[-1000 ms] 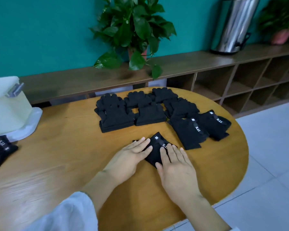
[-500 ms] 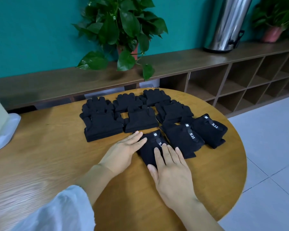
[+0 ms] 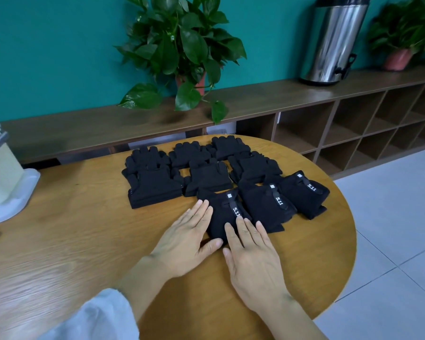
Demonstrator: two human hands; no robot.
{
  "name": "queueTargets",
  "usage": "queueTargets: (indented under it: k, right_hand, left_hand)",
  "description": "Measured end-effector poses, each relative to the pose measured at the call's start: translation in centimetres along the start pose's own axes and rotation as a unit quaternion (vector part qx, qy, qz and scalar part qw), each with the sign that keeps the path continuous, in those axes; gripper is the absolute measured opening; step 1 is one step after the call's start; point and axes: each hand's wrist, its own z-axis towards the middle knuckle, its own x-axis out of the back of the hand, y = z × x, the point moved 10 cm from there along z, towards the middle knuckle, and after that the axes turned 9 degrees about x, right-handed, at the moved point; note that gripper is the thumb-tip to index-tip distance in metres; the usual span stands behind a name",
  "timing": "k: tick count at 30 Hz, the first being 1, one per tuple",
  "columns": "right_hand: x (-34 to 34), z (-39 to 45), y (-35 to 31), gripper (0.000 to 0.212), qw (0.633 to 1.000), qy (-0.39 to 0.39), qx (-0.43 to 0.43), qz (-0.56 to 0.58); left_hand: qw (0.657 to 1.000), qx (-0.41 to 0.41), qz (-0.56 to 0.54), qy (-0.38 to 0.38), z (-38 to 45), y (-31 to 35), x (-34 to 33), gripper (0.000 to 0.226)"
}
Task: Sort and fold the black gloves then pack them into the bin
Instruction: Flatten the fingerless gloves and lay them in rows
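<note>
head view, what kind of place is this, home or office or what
Probably an office lounge or break room: a teal wall, a long cubby shelf holding potted plants, and a steel hot-water urn.

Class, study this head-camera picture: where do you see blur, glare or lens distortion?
Head view: sharp on the hands and folded gloves; smeared at the left edge around the bin; soft sheen on the table and steel urn; wide-angle bending of the shelf.
</note>
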Motion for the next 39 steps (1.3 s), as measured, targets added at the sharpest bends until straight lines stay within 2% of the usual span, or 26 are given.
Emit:
queueTargets:
  k: [10,18,19,23,31,36,39]
  right_hand:
    - [-0.3,0.2,0.2,0.051,1.0,-0.008,-0.012,0.026]
    - [1.8,0.6,-2.2,0.042,0.999,0.006,0.038,0.027]
    - [2.2,0.8,-3.2,0.039,0.998,0.012,0.046,0.03]
    - [3.2,2.2,-8.3,0.05,0.995,0.015,0.079,0.056]
    - [5.4,6.7,-22.1,0.05,0.976,0.029,0.195,0.088]
    - [5.4,8.9,-30.4,0.052,0.96,0.038,0.258,0.103]
    - [4.6,10.1,-34.6,0.051,0.948,0.042,0.296,0.113]
  left_hand:
    - [1.0,-0.028,0.009,-0.002,0.7,-0.7,0.6,0.083]
    - [0.998,0.017,-0.004,0.054,-5.7,-4.3,4.9,0.068]
    - [0.998,0.026,-0.001,0.061,-7.0,-5.1,5.2,0.069]
    - [0.993,0.072,0.004,0.099,-13.0,-8.8,7.1,0.073]
    - [0.971,0.184,0.005,0.151,-24.9,-18.3,11.2,0.067]
    - [0.957,0.232,0.003,0.174,-30.1,-24.6,12.2,0.086]
    - [0.947,0.262,-0.005,0.185,-32.3,-27.9,12.2,0.072]
